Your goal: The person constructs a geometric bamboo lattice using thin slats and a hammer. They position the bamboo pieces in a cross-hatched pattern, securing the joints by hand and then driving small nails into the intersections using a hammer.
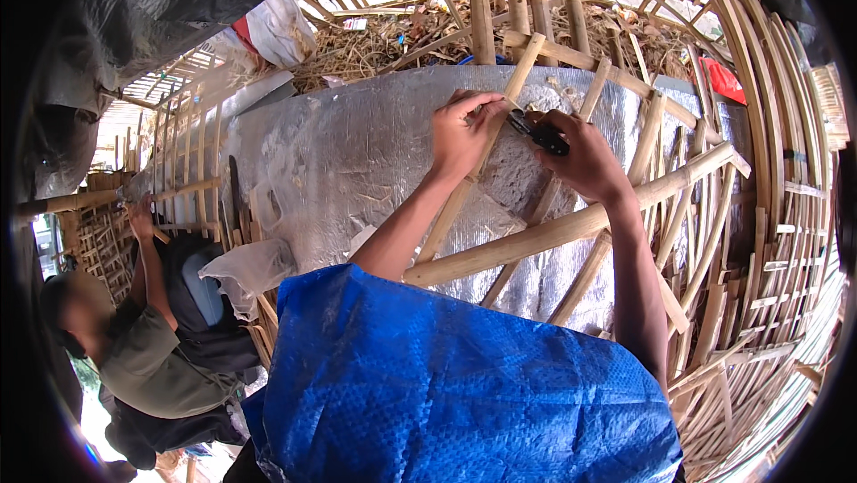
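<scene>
My right hand is closed around a black-handled tool with a short metal end. That end points at a slanting bamboo strip. At the same spot, thumb and fingers of my left hand are pinched together against the strip; whatever sits between them is too small to make out. The strip crosses a thick bamboo pole, part of a frame of crossed bamboo pieces in front of me. Behind the frame lies a silvery foil-like sheet with a grey, rough patch.
Blue woven plastic covers my lap. At the left sits another person, one hand raised to a bamboo lattice. Bundles of long bamboo strips stand at the right. Straw and litter lie beyond the sheet, near a red bag.
</scene>
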{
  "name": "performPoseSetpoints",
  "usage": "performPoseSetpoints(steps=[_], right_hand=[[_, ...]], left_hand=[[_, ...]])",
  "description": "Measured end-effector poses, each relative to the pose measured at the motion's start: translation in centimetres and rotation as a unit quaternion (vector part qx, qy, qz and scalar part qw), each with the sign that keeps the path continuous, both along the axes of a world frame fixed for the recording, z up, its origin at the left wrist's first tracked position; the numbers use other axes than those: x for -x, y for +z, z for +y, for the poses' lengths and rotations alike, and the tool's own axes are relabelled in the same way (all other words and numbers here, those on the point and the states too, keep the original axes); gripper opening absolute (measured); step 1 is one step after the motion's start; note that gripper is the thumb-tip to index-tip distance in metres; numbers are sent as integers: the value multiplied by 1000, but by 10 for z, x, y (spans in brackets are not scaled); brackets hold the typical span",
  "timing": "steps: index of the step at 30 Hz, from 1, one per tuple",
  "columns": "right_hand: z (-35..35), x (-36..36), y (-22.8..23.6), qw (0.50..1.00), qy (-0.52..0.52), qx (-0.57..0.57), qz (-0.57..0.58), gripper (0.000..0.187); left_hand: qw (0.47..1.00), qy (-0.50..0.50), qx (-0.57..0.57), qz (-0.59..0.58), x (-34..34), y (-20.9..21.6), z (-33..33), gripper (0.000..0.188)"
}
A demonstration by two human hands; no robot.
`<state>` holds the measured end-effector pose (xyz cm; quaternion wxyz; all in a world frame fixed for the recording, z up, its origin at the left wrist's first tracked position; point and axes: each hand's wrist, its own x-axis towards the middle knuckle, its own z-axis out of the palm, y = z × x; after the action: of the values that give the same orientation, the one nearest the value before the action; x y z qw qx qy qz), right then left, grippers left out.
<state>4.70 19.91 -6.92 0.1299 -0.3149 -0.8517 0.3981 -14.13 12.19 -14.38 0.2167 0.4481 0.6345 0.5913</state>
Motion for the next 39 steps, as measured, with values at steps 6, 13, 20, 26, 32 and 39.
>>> performPoseSetpoints(steps=[6, 13, 20, 26, 32, 39], right_hand=[[-4, 3, 33, 999, -46, -3, 16, 33], [-4, 1, 45, 989, -140, -43, -23, 36], [-15, -23, 31, 977, -146, -73, -138, 44], [-15, -48, 31, 970, -134, -71, -190, 42], [-5, -73, 37, 957, -70, -44, -277, 44], [-7, -80, 37, 949, -20, -40, -311, 42]], left_hand=[[997, 26, -5, 76, 1, -3, -4, 12], [984, 42, -73, 156, -3, 1, -2, 11], [989, 49, -26, 139, -4, 2, -4, 10], [997, 25, -48, 50, -3, -6, -4, 12], [999, 16, -18, 41, -4, -3, -2, 16], [999, 14, -9, 43, -8, 0, -11, 16]])
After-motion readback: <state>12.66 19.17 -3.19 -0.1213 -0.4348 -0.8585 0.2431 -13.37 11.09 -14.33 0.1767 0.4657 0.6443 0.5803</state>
